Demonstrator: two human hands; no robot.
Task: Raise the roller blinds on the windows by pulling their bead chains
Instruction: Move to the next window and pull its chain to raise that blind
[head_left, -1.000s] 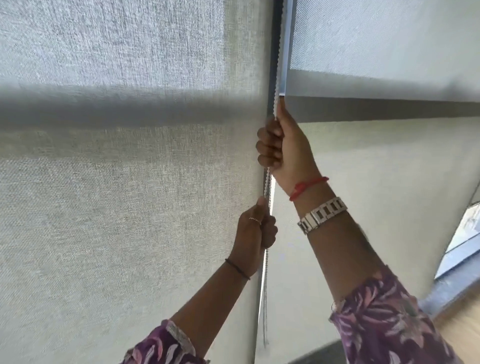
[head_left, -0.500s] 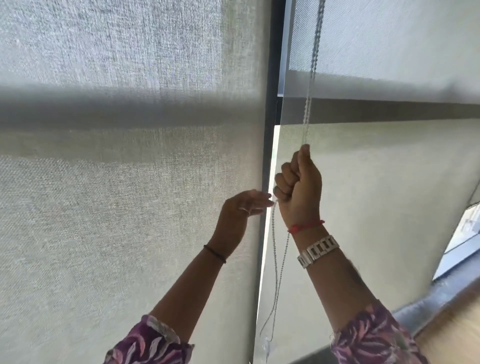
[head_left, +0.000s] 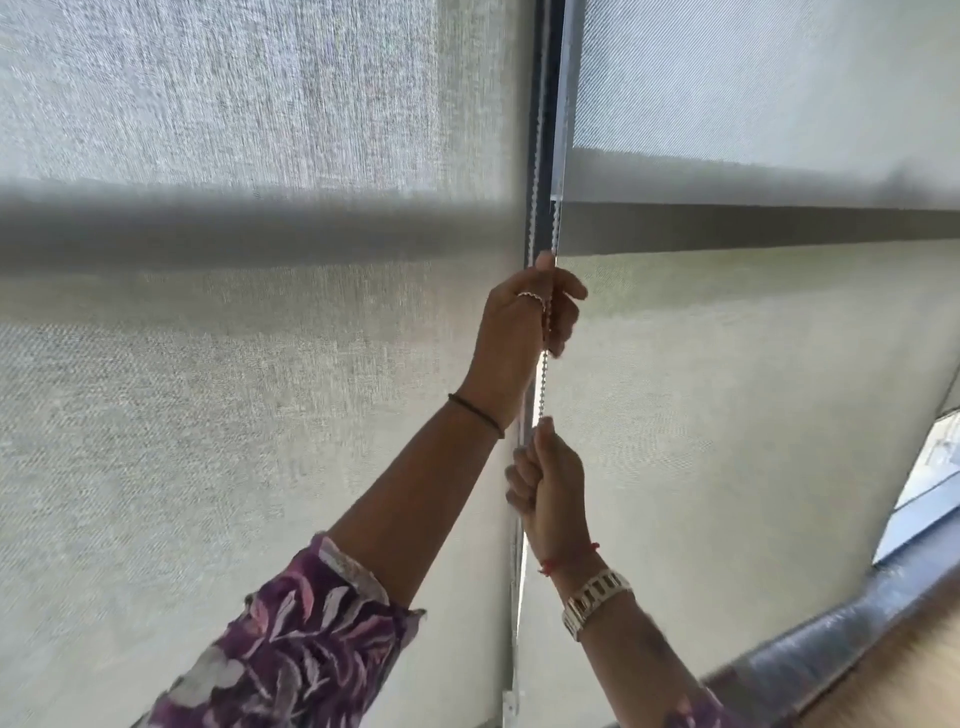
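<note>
Two pale woven roller blinds fill the view, the left blind (head_left: 234, 415) and the right blind (head_left: 753, 389), with a narrow dark frame (head_left: 543, 156) between them. A white bead chain (head_left: 543, 379) hangs down that gap. My left hand (head_left: 524, 322) is high on the chain, fingers closed around it just below the dark horizontal band. My right hand (head_left: 550, 488) grips the same chain lower down, thumb up. The stretch of chain between the two hands looks taut.
A bright strip of uncovered window (head_left: 930, 467) shows at the right edge, with a grey sill (head_left: 831, 639) running below it. A small chain bracket (head_left: 511, 712) sits on the frame near the bottom.
My right hand came down the chain from high to low. My left hand let go, rose past it and closed on the chain above.
</note>
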